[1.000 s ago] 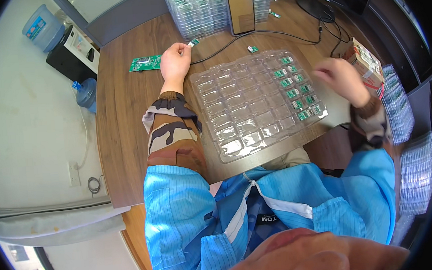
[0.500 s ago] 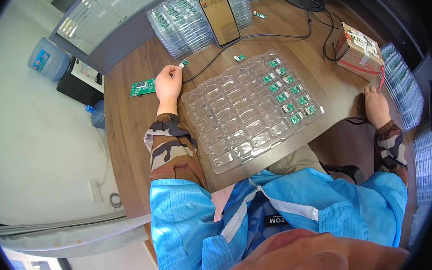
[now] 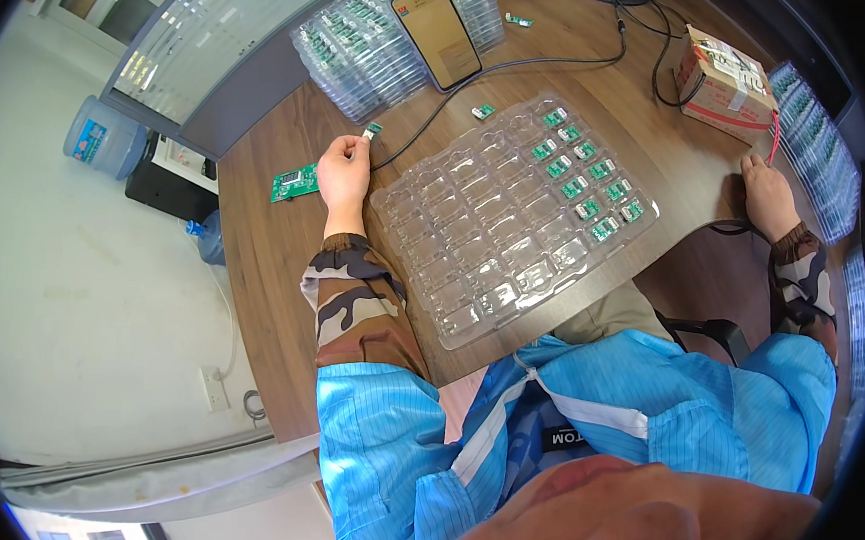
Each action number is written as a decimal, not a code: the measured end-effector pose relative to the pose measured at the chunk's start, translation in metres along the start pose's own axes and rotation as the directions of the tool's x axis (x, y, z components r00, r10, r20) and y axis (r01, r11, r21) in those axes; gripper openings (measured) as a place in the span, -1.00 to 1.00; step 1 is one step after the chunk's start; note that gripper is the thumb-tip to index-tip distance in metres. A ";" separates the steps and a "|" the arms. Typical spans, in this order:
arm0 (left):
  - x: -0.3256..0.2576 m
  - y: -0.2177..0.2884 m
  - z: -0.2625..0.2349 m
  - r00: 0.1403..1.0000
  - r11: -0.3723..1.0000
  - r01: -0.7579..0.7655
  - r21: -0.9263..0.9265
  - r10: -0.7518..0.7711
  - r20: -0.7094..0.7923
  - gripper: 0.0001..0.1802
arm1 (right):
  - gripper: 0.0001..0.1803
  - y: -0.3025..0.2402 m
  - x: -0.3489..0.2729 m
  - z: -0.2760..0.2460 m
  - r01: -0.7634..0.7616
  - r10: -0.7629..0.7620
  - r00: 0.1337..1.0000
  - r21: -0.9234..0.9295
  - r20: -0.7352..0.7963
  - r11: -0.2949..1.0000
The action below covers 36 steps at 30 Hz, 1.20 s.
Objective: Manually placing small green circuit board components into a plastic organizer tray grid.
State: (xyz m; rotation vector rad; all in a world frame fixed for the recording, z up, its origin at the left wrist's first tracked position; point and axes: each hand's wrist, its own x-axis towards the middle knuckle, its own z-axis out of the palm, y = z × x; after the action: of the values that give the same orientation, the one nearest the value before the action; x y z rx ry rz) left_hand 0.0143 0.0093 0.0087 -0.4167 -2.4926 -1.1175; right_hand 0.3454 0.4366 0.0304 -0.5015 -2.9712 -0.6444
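At the left of the desk, my left hand (image 3: 344,176) pinches a small green circuit board (image 3: 373,132) with a white connector between thumb and fingertips. Just left of the same hand lies a larger green circuit board (image 3: 294,182) with a dark display. Right of the hand, a clear plastic tray (image 3: 480,229) has small green boards (image 3: 574,187) in its right-hand columns; its other pockets hold none. My right hand (image 3: 771,198) rests by the desk's right edge, fingers curled, close to a red wire (image 3: 775,138). What those fingers hold, if anything, is hidden.
A phone (image 3: 438,37) leans against stacked trays of boards (image 3: 358,59) at the back. A black cable (image 3: 528,64) crosses the desk. One loose board (image 3: 484,112) lies beyond the tray. A cardboard box (image 3: 726,89) stands at the right, beside more stacked trays (image 3: 814,153).
The whole view has shifted slightly. My left hand keeps its pinch on the small board, and my right hand stays by the desk edge.
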 end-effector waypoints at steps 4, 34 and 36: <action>0.000 0.000 -0.002 1.000 1.000 0.001 -0.001 -0.001 0.010 -0.78 | -0.69 0.001 0.000 0.003 0.002 -0.002 1.000 -0.014 -0.016 1.000; 0.001 -0.002 -0.001 1.000 1.000 -0.010 -0.004 0.010 0.003 -0.79 | -0.77 0.013 -0.004 0.008 0.079 -0.080 0.997 0.054 0.005 0.995; 0.000 -0.001 0.001 0.999 0.999 -0.033 -0.031 0.033 -0.016 -0.79 | -0.76 0.012 -0.005 -0.001 0.046 -0.046 0.999 0.035 0.009 0.998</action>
State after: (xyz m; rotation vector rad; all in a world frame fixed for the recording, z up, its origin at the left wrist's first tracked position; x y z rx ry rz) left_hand 0.0135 0.0094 0.0075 -0.4544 -2.4485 -1.1441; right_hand 0.3543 0.4446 0.0349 -0.4359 -3.0058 -0.5939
